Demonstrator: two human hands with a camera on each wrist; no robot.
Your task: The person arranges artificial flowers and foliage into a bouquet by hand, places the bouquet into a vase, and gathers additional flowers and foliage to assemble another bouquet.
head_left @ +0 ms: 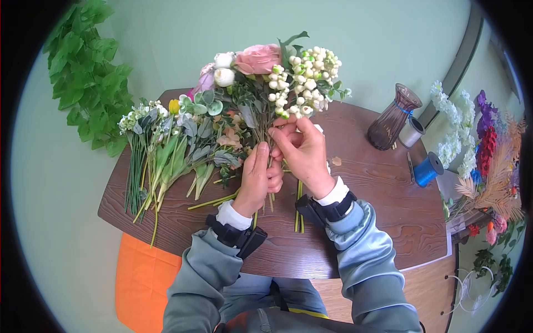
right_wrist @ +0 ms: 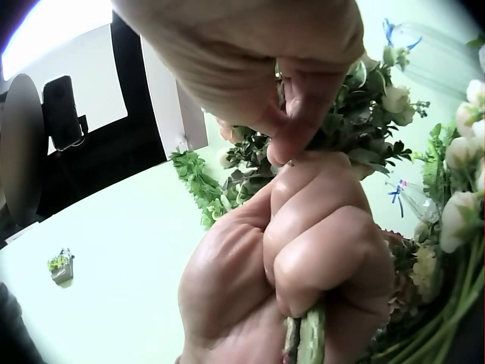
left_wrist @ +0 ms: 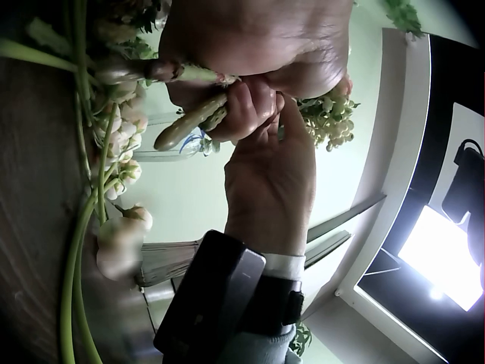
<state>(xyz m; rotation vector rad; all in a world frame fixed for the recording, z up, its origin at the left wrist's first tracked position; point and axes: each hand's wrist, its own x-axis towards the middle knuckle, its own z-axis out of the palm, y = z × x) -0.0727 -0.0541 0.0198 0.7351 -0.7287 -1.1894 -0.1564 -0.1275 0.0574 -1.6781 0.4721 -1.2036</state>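
My left hand (head_left: 256, 180) is curled round the stems (head_left: 259, 130) of an artificial bouquet, held upright above the table. A pink rose (head_left: 259, 59), small white flowers (head_left: 224, 76) and a lilac flower (head_left: 204, 82) sit at its top. On the bouquet's right side stands a white berry spray (head_left: 311, 77). Just above the left hand, my right hand (head_left: 306, 158) pinches a stem below the berries between thumb and fingers. In the right wrist view, cut stem ends (right_wrist: 309, 337) stick out beneath the left fist (right_wrist: 322, 235). Fingers hide the pinched part.
Loose flower stems (head_left: 166, 161) are spread over the dark wooden table (head_left: 366, 222) at left. A purple glass vase (head_left: 391, 119), a white spool (head_left: 411, 132) and a blue ribbon spool (head_left: 428, 169) stand at right. More artificial flowers (head_left: 488, 177) fill the far right; an orange chair (head_left: 144, 277) is front left.
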